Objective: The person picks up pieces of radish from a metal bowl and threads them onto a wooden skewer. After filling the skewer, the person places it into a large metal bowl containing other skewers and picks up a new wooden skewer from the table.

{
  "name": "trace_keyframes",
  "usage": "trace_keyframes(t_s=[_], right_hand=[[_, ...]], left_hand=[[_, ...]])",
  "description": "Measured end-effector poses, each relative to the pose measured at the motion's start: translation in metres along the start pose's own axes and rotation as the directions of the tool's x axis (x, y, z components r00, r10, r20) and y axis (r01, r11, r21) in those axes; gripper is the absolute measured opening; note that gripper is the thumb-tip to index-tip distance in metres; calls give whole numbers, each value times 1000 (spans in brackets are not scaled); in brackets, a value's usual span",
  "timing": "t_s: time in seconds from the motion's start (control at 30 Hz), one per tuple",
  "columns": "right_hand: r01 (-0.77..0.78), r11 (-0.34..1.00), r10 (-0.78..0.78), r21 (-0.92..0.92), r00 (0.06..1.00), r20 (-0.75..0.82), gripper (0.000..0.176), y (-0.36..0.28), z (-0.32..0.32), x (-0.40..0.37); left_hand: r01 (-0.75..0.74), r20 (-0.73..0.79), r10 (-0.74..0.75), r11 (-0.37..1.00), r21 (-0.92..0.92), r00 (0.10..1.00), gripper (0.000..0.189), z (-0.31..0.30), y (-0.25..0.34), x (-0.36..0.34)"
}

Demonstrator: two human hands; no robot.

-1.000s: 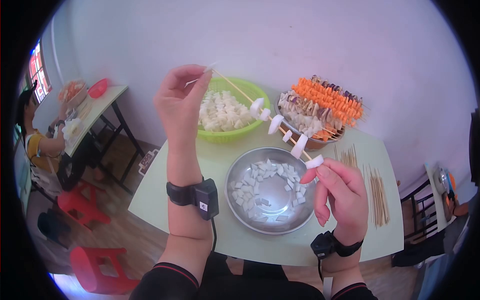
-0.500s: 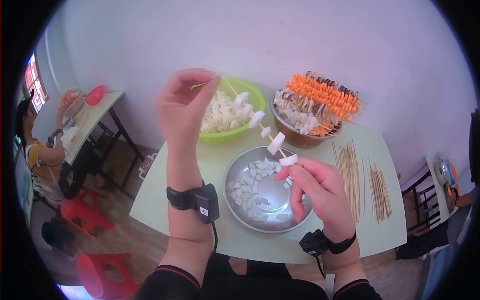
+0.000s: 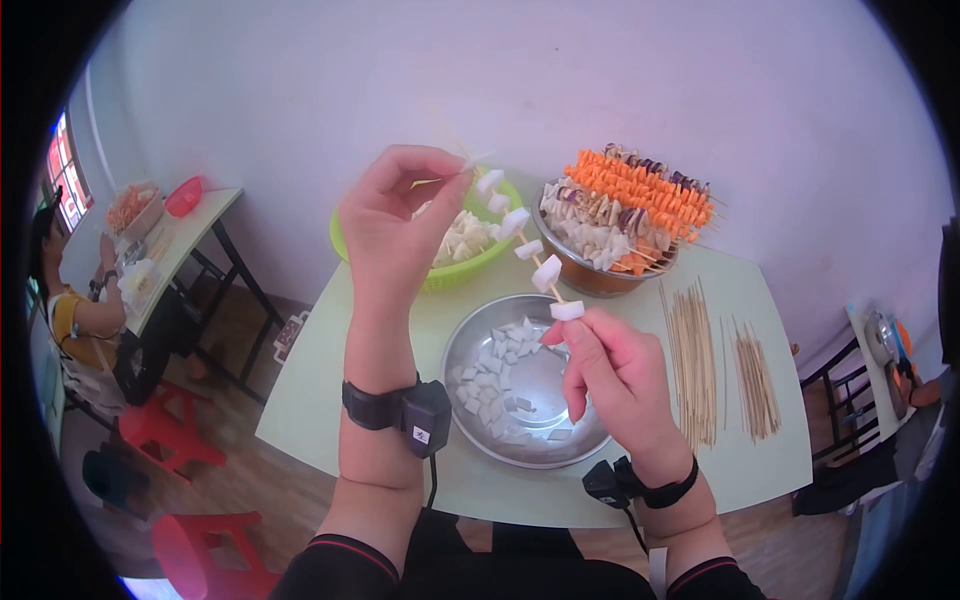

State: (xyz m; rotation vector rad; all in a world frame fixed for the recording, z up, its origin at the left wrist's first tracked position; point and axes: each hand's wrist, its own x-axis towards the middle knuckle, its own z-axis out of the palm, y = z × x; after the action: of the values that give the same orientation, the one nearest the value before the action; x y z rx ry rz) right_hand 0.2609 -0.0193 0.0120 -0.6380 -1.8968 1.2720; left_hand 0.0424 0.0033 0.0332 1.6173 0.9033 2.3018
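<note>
A wooden skewer [image 3: 538,260] threaded with several white chunks slants across the middle of the head view. At its lower end, my right hand [image 3: 625,375] is closed around it in a pinch, fingers against the lowest chunk [image 3: 567,311]. Up at the tip, my left hand [image 3: 405,215] pinches a thin white piece [image 3: 482,157], blurred, at the skewer's point. Below the skewer stands a metal bowl [image 3: 462,345] with loose white pieces [image 3: 490,385] in some water. Behind my left hand sits a green basket [image 3: 345,240] of pale chunks [image 3: 462,240].
A second metal bowl [image 3: 590,278] at the back is heaped with finished skewers [image 3: 640,190], orange, white and purple. Bare sticks [image 3: 692,360] lie on the right of the table [image 3: 330,420]. Another person [image 3: 95,310] works at a table on the left, near red stools [image 3: 205,555].
My left hand has moved right and slightly down, bringing a white piece to the skewer's tip. My right hand has shifted slightly left, still holding the lower end.
</note>
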Motion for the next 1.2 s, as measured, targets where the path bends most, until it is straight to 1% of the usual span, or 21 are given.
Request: trace_keyframes(t_s=[0.07,0.2,0.3,0.37,0.4,0.47,0.5,0.53,0.57,0.6,0.67,0.7,0.73,0.8,0.87,0.93,0.97,1.03,1.13,1.17,1.2], right_hand=[[23,998,-23,-50,1000,-12,25,0,0,-1],[8,999,-7,36,1000,-30,25,1,-5,0],[22,999,-17,39,993,-114,26,-1,-14,2],[57,998,-54,7,970,-237,26,-5,-25,-3],[72,997,-73,-16,950,-304,26,-9,-31,-4],[154,988,-139,11,920,-367,27,-10,-42,-5],[112,994,-97,16,918,-384,27,-10,-43,-6],[169,986,-157,-8,898,-411,27,-11,-45,-5],[231,972,-222,-35,873,-434,27,-9,-45,-6],[258,965,-250,-45,855,-454,27,-7,-47,-5],[280,959,-266,-44,833,-485,27,-5,-52,-7],[285,958,-267,-41,827,-495,27,-3,-56,-9],[295,955,-271,-34,820,-504,26,-1,-59,-10],[307,952,-274,-22,812,-515,26,2,-65,-11],[324,946,-282,-13,803,-525,26,4,-70,-14],[341,940,-294,-9,798,-526,26,6,-73,-15],[347,938,-299,-8,796,-526,26,7,-74,-15],[361,933,-312,-8,795,-520,26,7,-76,-16],[387,922,-347,-27,790,-505,25,6,-79,-17],[395,918,-362,-42,789,-496,25,6,-80,-17],[408,911,-384,-59,787,-483,25,5,-80,-17]], left_hand=[[6,4,-6,1000,-2,1000,10,1,-1,0],[13,28,-13,1000,-10,1000,13,1,-4,-1],[122,40,-122,992,11,992,18,1,-5,-1],[89,137,-92,996,24,986,22,0,-11,1],[124,184,-132,991,53,974,22,3,-8,-1],[137,338,-206,967,216,918,21,6,-14,-6],[177,351,-243,962,209,904,21,9,-18,-12],[166,524,-306,940,298,795,24,13,-22,-16],[127,668,-363,918,376,649,27,16,-26,-21],[139,676,-370,918,371,637,27,21,-28,-28],[-38,847,-411,893,448,336,25,37,-29,-43],[-92,872,-403,892,442,278,25,44,-37,-51],[-90,874,-405,893,442,270,25,50,-41,-58],[-148,887,-439,877,458,143,26,62,-49,-69],[-135,871,-475,862,489,125,29,61,-72,-85],[-112,843,-511,840,531,167,31,59,-89,-97],[-117,844,-513,839,532,160,31,64,-85,-97],[-273,814,-574,772,573,85,32,72,-75,-96],[-384,851,-514,767,514,112,40,68,-126,-114],[-494,832,-549,705,509,74,48,74,-121,-112],[-502,834,-547,703,504,72,48,78,-116,-112]])
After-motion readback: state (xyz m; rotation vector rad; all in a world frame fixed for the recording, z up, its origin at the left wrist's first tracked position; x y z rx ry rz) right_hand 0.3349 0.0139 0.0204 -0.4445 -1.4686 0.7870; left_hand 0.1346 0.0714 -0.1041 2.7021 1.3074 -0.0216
